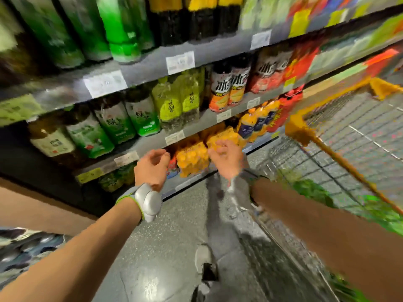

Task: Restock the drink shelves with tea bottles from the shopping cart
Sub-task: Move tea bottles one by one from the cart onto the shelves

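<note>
Head view, heavily blurred and blocky, worst toward the right edge.

Drink shelves (pixel 152 62) fill the upper half of the frame, running as grey ledges from lower left up to upper right, with white price tags on the front edges.

Shopping cart (pixel 340 136), wire mesh with an orange rim, takes the right side of the frame. Green shapes (pixel 309 190) show inside it at centre right; too smeared to say whether they are bottles.

Floor (pixel 174 247), grey speckled, covers the lower centre. A shoe (pixel 202 258) shows at bottom centre.

Shelf stock:
- top ledge, upper left: tall green bottles (pixel 117 29); beside them, dark bottles with yellow tops (pixel 196 16).
- middle ledge: green-labelled tea bottles (pixel 128 120) at centre left, yellow-green bottles (pixel 174 103) just right of them, then orange-and-white labelled bottles (pixel 229 88).
- lowest ledge, centre: orange drink packs (pixel 192 160).

Left hand (pixel 152 166), centre of frame, fingers loosely curled, holding nothing, in front of the lower ledge. A grey pad on a green strap (pixel 146 201) sits at its wrist.

Right hand (pixel 226 158), just right of the left, fingers loosely curled, in front of the orange packs. Contact with the packs: cannot tell. It appears to hold nothing.
</note>
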